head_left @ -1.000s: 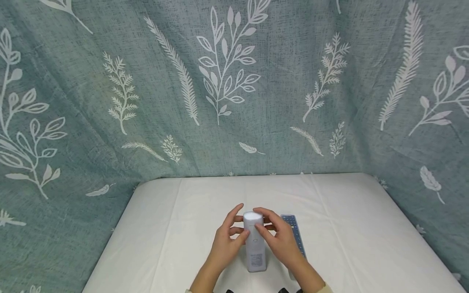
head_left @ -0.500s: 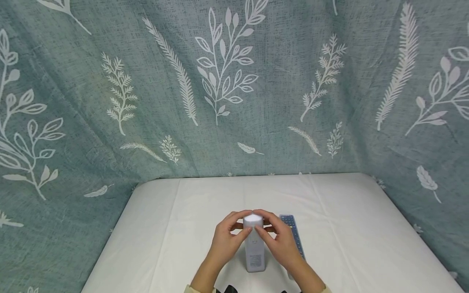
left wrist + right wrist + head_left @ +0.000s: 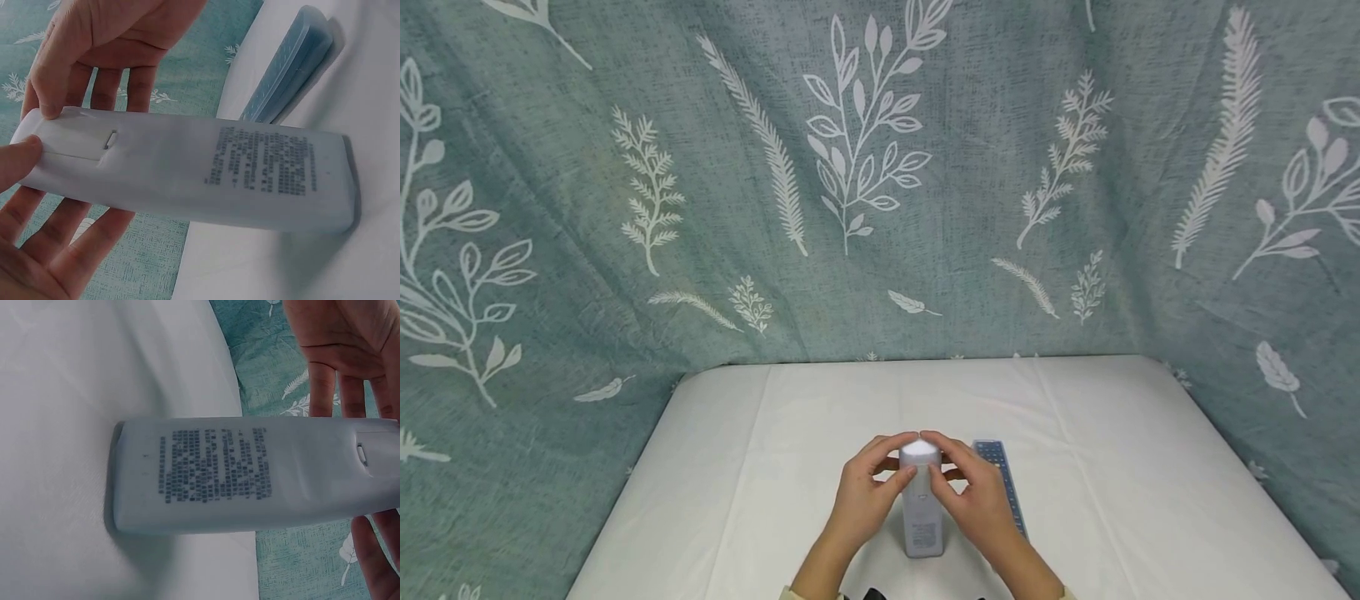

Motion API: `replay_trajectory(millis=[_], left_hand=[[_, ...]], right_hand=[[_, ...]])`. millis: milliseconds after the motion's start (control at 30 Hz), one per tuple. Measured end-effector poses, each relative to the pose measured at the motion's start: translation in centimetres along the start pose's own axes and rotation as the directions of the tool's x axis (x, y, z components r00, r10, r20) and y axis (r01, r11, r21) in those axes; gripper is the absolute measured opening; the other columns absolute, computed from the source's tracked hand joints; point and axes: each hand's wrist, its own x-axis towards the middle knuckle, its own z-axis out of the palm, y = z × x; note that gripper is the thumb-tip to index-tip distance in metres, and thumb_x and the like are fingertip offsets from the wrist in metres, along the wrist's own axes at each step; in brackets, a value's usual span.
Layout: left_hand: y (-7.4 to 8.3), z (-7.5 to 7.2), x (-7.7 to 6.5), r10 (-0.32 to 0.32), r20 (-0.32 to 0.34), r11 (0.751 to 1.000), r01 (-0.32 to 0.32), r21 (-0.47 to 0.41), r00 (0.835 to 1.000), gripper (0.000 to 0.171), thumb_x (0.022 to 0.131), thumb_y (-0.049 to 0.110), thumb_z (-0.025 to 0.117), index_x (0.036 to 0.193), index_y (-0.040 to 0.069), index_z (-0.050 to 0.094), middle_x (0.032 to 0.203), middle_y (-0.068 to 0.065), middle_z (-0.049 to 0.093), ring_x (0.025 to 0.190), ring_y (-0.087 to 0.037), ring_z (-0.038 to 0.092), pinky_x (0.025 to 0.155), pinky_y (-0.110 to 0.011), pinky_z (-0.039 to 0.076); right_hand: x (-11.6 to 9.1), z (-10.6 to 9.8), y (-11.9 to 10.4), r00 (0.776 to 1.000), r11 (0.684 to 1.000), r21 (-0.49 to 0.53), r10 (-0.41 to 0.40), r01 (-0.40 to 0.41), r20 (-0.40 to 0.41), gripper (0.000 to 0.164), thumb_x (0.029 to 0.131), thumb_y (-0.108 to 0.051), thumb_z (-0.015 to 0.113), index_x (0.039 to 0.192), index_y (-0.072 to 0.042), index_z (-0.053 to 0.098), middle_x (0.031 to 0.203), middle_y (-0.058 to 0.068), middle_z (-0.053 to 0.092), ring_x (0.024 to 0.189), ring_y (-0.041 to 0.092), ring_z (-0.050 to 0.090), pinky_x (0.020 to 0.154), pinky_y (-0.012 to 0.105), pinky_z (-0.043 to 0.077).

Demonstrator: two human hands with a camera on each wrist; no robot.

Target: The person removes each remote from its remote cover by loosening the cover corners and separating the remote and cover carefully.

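A whitish-grey remote control [image 3: 922, 517] stands upright on its lower end, its back with a printed text block and a battery cover [image 3: 72, 139] facing me. My left hand [image 3: 863, 497] grips its upper end from the left, thumb on the back near the cover and index fingertip at the top. From the right, my right hand [image 3: 981, 500] holds the same end, its thumb beside the cover and its index fingertip at the top near the left one. In the right wrist view the remote's lower end meets the white cloth; its front is hidden.
Another remote [image 3: 1000, 467], blue with many small buttons, lies to the right, partly behind the right hand and forearm. White cloth [image 3: 790, 467] covers the table. A green leaf-patterned curtain [image 3: 955, 275] hangs behind and at both sides.
My left index finger has come down from a raised position onto the remote's top. The right thumb has shifted slightly right, towards the remote's edge. The remote stays upright in place.
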Motion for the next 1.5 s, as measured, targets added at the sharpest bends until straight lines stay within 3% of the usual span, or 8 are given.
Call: replay_trajectory(millis=[333, 700, 967, 1200, 1500], left_hand=[[-0.3, 0.11, 0.02, 0.014, -0.012, 1.0, -0.014, 0.011, 1.0, 0.041, 0.091, 0.015, 0.073, 0.129, 0.03, 0.066, 0.117, 0.001, 0.069, 0.095, -0.016, 0.07, 0.067, -0.021, 0.06], [-0.33, 0.16, 0.11, 0.021, -0.013, 1.0, -0.021, 0.009, 1.0, 0.042, 0.09, 0.017, 0.073, 0.129, 0.029, 0.065, 0.118, 0.001, 0.069, 0.096, -0.015, 0.07, 0.067, -0.021, 0.06], [-0.1, 0.21, 0.04, 0.041, -0.011, 0.999, -0.04, 0.034, 0.999, 0.043, 0.09, 0.016, 0.073, 0.131, 0.029, 0.065, 0.119, 0.0, 0.07, 0.096, -0.018, 0.071, 0.066, -0.021, 0.06], [0.11, 0.22, 0.03, 0.044, -0.014, 0.998, -0.043, 0.048, 0.999, 0.042, 0.091, 0.016, 0.072, 0.13, 0.027, 0.065, 0.117, -0.001, 0.07, 0.096, -0.018, 0.07, 0.066, -0.02, 0.059], [-0.21, 0.06, -0.02, 0.072, 0.002, 0.994, -0.072, 0.077, 0.997, 0.044, 0.091, 0.014, 0.072, 0.131, 0.029, 0.064, 0.117, 0.001, 0.07, 0.096, -0.017, 0.07, 0.067, -0.02, 0.059]], right_hand=[[0.09, 0.4, -0.43, 0.988, 0.972, -0.2, -0.137, 0.121, -0.066, 0.052, 0.078, 0.008, 0.07, 0.126, -0.011, 0.066, 0.108, 0.007, 0.075, 0.081, 0.014, 0.073, 0.064, 0.007, 0.055], [0.21, 0.58, -0.59, 0.98, 0.934, -0.331, -0.173, 0.133, -0.095, 0.051, 0.076, 0.012, 0.066, 0.123, -0.009, 0.068, 0.098, 0.008, 0.076, 0.075, 0.013, 0.073, 0.062, 0.005, 0.053], [0.22, 0.33, -0.39, 0.968, 0.931, -0.32, -0.223, 0.176, -0.118, 0.051, 0.076, 0.016, 0.067, 0.122, -0.006, 0.069, 0.098, 0.012, 0.077, 0.075, 0.015, 0.074, 0.062, 0.006, 0.054], [0.48, 0.31, -0.36, 0.954, 0.927, -0.319, -0.255, 0.195, -0.157, 0.048, 0.076, 0.017, 0.068, 0.118, -0.006, 0.072, 0.095, 0.012, 0.078, 0.07, 0.009, 0.071, 0.059, 0.005, 0.052], [0.82, 0.29, 0.01, 0.962, 0.955, -0.251, -0.205, 0.157, -0.179, 0.035, 0.081, 0.012, 0.065, 0.108, -0.007, 0.076, 0.092, 0.008, 0.079, 0.062, 0.005, 0.067, 0.053, 0.007, 0.051]])
